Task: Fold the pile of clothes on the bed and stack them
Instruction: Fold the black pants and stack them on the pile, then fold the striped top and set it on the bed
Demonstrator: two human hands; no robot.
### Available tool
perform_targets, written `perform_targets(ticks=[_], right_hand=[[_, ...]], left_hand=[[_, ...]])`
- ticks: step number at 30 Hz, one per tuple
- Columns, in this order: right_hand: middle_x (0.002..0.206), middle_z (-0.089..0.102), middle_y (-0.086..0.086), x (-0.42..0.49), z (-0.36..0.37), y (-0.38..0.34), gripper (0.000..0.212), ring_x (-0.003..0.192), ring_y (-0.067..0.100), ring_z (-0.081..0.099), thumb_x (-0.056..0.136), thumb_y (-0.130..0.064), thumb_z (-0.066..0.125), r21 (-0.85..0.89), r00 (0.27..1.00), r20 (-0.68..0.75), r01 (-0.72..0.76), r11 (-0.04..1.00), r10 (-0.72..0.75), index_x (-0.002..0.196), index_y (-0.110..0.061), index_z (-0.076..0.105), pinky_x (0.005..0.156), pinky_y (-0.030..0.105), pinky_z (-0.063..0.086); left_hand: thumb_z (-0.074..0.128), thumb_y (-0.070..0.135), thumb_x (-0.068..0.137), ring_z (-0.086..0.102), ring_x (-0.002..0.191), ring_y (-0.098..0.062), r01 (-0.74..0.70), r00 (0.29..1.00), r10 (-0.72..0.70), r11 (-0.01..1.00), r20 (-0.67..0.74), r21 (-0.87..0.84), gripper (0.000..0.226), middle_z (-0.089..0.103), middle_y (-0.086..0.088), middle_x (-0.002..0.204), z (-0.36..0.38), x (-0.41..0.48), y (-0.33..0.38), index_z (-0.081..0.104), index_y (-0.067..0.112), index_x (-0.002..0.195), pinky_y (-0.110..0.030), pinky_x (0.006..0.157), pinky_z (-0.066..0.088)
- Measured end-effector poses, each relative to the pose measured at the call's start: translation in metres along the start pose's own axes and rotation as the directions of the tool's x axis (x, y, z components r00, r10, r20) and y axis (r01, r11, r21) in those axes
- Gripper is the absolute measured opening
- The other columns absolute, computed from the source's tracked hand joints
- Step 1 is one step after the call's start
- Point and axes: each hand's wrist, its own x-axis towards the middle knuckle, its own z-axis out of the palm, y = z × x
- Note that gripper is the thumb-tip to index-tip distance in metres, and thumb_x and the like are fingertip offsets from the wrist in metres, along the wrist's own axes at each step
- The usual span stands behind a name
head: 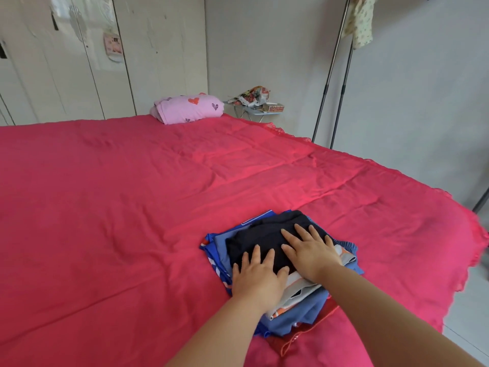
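Black cloth, left hand: the left hand [255, 276] lies palm down on the near edge of the black garment [254, 243], with its fingers straight and slightly spread. It presses flat and grips nothing.
Right hand: the right hand [309, 251] lies flat just beside it, further up and to the right on the same garment. Its fingers are spread, its thumb points toward the left hand, and it holds nothing.
Forearms: both are bare and reach in from the bottom of the view, the right one from the lower right corner, and they converge on the clothes.
Stack: the black garment tops a stack [221, 243] of folded blue, grey-white and orange-patterned clothes whose uneven edges jut out on every side. A red piece [304, 337] shows under its near side.
Place: the stack sits on the bed [119, 207], in the near right part and well in from the frilled right edge [473, 234].
Open room: a wide stretch of wrinkled red cover lies left of the stack and beyond it.
Far edge: a pink heart-print bundle [189, 108] rests at the bed's far side, and behind it stands a small bench [258, 111] carrying a patterned bag and a box.
Surroundings: wardrobe doors [79, 62] stand at the far left, two metal poles [330, 83] lean by the right wall, and the floor [468, 308] shows right of the bed.
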Motion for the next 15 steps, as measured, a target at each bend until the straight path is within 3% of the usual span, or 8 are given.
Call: perform_targets(ticks=[4, 8, 15], right_hand=[[0.155, 0.019, 0.001, -0.019, -0.028, -0.036, 0.049, 0.143, 0.028, 0.014, 0.098, -0.046, 0.030, -0.001, 0.998, -0.058, -0.001, 1.000, 0.001, 0.145, -0.032, 0.025, 0.113, 0.051, 0.015], [0.143, 0.036, 0.004, -0.064, -0.028, -0.098, 0.046, 0.132, 0.026, 0.033, 0.095, -0.041, 0.040, 0.059, 0.976, -0.115, 0.190, 0.980, -0.183, 0.138, -0.025, 0.039, 0.107, 0.039, 0.029], [0.133, 0.043, 0.005, -0.142, -0.017, -0.202, 0.043, 0.122, 0.026, 0.044, 0.093, -0.037, 0.044, 0.101, 0.924, -0.066, 0.381, 0.919, -0.376, 0.133, -0.023, 0.043, 0.097, 0.035, 0.038]], left_hand=[[0.032, 0.048, 0.096, 0.012, 0.143, -0.023, 0.000, 0.986, 0.003, 1.000, -0.165, 0.023, 0.059, 0.014, -0.002, 0.156, -0.027, -0.027, -0.028, 0.017, 0.026, 0.148, -0.040, 0.114, 0.016], [0.040, 0.042, 0.094, 0.037, 0.130, -0.020, 0.065, 0.969, -0.053, 0.997, -0.240, 0.042, 0.053, 0.039, 0.001, 0.141, -0.053, -0.068, -0.069, 0.030, 0.023, 0.143, -0.036, 0.101, 0.034], [0.045, 0.039, 0.092, 0.045, 0.123, -0.022, 0.190, 0.938, -0.145, 0.975, -0.316, 0.116, 0.048, 0.049, -0.002, 0.130, -0.094, -0.166, -0.144, 0.038, 0.021, 0.136, -0.036, 0.098, 0.038]])
